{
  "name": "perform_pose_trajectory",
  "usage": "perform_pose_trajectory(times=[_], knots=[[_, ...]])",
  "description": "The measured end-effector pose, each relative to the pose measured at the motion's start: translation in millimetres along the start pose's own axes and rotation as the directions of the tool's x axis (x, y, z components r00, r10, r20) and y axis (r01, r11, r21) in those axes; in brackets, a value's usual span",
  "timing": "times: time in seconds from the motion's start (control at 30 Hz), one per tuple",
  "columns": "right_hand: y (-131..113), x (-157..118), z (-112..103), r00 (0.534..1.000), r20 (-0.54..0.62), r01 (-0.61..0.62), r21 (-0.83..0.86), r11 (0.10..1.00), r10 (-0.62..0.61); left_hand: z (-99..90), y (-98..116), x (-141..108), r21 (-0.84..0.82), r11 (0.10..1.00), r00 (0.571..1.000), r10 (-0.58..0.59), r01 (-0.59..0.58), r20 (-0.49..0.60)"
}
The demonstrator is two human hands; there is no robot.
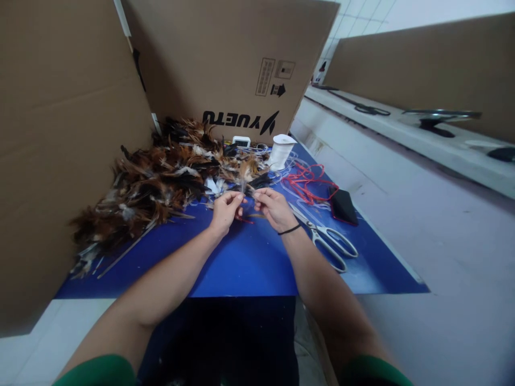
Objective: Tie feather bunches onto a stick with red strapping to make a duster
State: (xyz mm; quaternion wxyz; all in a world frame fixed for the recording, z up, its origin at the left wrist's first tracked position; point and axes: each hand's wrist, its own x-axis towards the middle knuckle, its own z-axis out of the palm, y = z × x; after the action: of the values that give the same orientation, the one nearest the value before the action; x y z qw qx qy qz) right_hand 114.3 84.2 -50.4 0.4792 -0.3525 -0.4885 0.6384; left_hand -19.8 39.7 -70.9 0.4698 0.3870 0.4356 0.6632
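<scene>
My left hand (226,212) is closed in a pinch around the base of a feather (243,181), which points up from the fingertips. Just to its right, my right hand (276,210) is also pinched, with a black band round the wrist; what lies between its fingertips is too small to make out. A big heap of brown, black and white feathers (156,182) spreads behind and left of my hands. Beside my right forearm lie scissors (328,241) with pale handles, their blades partly hidden by the hand.
Behind the right hand stands a white spool (281,152). Red cord (306,182) lies tangled near a black phone (343,206) on the blue tabletop (241,273). A small white digital device (241,141) sits at the back. Cardboard panels (229,59) wall off the back and left.
</scene>
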Motion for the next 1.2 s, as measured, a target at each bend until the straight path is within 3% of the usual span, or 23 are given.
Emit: perform_pose_trajectory(times=[0.23, 0.53, 0.77, 0.97, 1.2], knots=[[0.8, -5.7, 7.5, 1.0, 0.014, -0.018, -0.026, 0.999, 0.019, 1.1, -3.4, -0.2, 0.049, 0.999, 1.0, 0.003, -0.003, 0.013], [3.7, -7.9, 12.7, 0.997, -0.072, -0.02, -0.082, 0.996, 0.014, -2.0, -10.2, 1.5, 0.246, 0.956, 0.987, 0.162, -0.158, 0.007], [8.4, -9.7, 16.8, 0.995, -0.099, -0.012, 0.025, 1.0, 0.015, -4.3, -12.6, 1.8, 0.37, 0.897, 0.969, 0.242, -0.243, 0.05], [11.4, -11.6, 20.3, 0.995, -0.099, -0.011, 0.095, 0.995, 0.02, -4.7, -14.2, 2.3, 0.372, 0.888, 0.963, 0.258, -0.269, 0.08], [11.2, -12.3, 21.3, 0.989, -0.095, 0.103, -0.092, 0.99, -0.111, -6.6, -8.6, -0.4, 0.519, 0.782, 0.936, 0.324, -0.345, 0.135]])
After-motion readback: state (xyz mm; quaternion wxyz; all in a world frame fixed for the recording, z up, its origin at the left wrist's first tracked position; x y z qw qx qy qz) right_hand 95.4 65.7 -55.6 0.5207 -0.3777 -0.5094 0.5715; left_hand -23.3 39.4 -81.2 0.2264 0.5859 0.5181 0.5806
